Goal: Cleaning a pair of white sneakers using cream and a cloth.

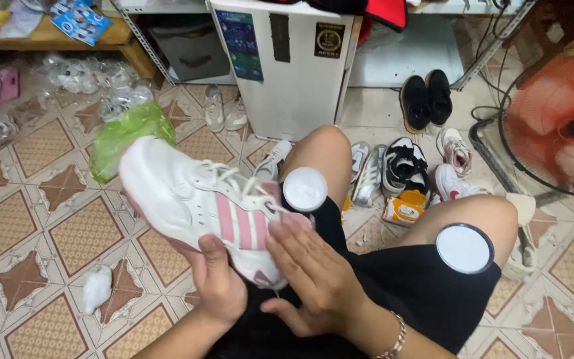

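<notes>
The head view looks down at a seated person's lap. The left hand (217, 282) holds a white sneaker (200, 203) from below; its fingers are closed around the sole and the thumb lies up on the side of the shoe. The sneaker is above the left thigh, with its toe pointing up and to the left, away from the fingers. It is white with three pink stripes on the side, a pink edge along the sole and at the heel, and white laces that hang loose. The upper looks clean and smooth.

The right hand (317, 276) lies flat with the fingers straight and close together, holding nothing. The fingertips press on the heel part of the sneaker, just beside the stripes.

Just above these fingertips, a small round jar (305, 189) with white cream stands on the left knee. To the right of the fingers, well apart, its round lid (464, 248) lies on the right thigh. On the tiled floor (41, 219), left of the left hand, lies a white wad (96, 288), and a green bag (127, 136) is behind the toe.
</notes>
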